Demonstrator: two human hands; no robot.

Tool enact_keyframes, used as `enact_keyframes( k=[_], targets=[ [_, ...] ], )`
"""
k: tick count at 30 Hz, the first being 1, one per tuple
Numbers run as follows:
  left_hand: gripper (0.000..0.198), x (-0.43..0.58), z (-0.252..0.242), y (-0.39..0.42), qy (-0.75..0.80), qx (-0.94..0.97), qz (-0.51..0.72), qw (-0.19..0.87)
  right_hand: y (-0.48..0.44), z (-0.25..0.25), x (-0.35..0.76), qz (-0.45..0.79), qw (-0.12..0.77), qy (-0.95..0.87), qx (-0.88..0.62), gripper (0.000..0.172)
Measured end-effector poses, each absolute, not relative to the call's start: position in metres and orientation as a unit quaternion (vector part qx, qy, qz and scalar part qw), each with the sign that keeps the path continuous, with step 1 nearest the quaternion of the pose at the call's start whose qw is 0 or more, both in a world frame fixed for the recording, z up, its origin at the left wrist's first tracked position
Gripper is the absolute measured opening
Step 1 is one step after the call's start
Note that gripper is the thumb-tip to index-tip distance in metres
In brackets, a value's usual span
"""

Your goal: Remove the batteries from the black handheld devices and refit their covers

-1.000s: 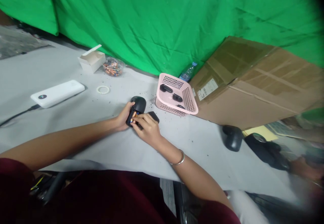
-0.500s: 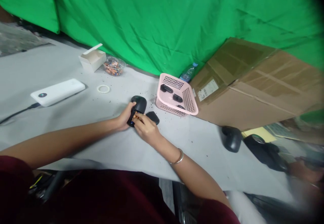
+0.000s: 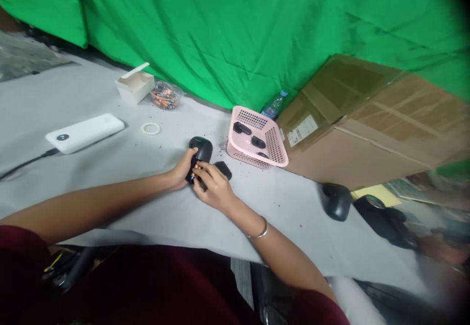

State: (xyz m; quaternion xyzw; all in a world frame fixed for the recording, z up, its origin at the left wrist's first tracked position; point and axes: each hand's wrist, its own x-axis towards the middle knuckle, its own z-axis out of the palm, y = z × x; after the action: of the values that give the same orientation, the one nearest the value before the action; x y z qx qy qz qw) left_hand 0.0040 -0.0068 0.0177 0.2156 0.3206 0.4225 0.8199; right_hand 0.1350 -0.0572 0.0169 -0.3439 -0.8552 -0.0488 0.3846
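Note:
My left hand point(image 3: 182, 169) is wrapped round a black rounded device point(image 3: 201, 147), tilted over the table with its battery compartment facing up. Orange-banded batteries point(image 3: 196, 169) show in the compartment. The fingers of my right hand point(image 3: 214, 184) are bent over that opening, pinching at a battery; the fingertips partly cover it. Just beyond the right hand's knuckles, a flat black piece point(image 3: 223, 170) lies on the table. A clear bowl of loose batteries point(image 3: 166, 96) stands further back, left of my hands.
A pink basket point(image 3: 235, 153) holds several black parts, with a bottle point(image 3: 275, 104) behind it. A large cardboard box point(image 3: 316, 153) stands at the right. Another black device point(image 3: 337, 201) is near it. Leftward are a white power bank point(image 3: 88, 132), a beaded bracelet point(image 3: 150, 128) and a white box point(image 3: 135, 89).
My right fingers have shifted slightly at the battery compartment, and more of the batteries shows. The left hand keeps its hold on the device.

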Motion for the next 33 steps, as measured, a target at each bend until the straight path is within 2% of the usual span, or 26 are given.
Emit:
enact_keyframes(
  k=[6,11,17,21,25,29,33],
  targets=[
    [0.036,0.005,0.022,-0.009,0.351,0.232,0.429,0.799,-0.057,0.015,0.136,-0.077,0.354,-0.859,-0.361,0.027],
    [0.046,0.006,0.026,-0.007,0.365,0.214,0.415,0.806,-0.056,0.010,0.137,-0.116,0.381,-0.854,-0.334,0.025],
    [0.049,0.006,0.023,-0.002,0.415,0.248,0.456,0.747,-0.055,0.008,0.134,0.020,0.408,-0.825,-0.390,0.016],
    [0.051,0.006,0.010,0.003,0.407,0.311,0.499,0.699,-0.050,0.004,0.136,0.072,0.427,-0.776,-0.458,0.016],
    [0.049,0.004,0.000,0.007,0.427,0.360,0.536,0.633,-0.046,-0.001,0.137,0.076,0.385,-0.779,-0.488,0.020],
    [0.048,0.004,-0.004,0.008,0.420,0.375,0.517,0.645,-0.045,0.003,0.139,0.038,0.316,-0.804,-0.502,0.020],
    [0.046,0.004,-0.005,0.008,0.433,0.344,0.526,0.647,-0.045,0.017,0.155,0.009,0.317,-0.777,-0.544,0.025]
  ],
)
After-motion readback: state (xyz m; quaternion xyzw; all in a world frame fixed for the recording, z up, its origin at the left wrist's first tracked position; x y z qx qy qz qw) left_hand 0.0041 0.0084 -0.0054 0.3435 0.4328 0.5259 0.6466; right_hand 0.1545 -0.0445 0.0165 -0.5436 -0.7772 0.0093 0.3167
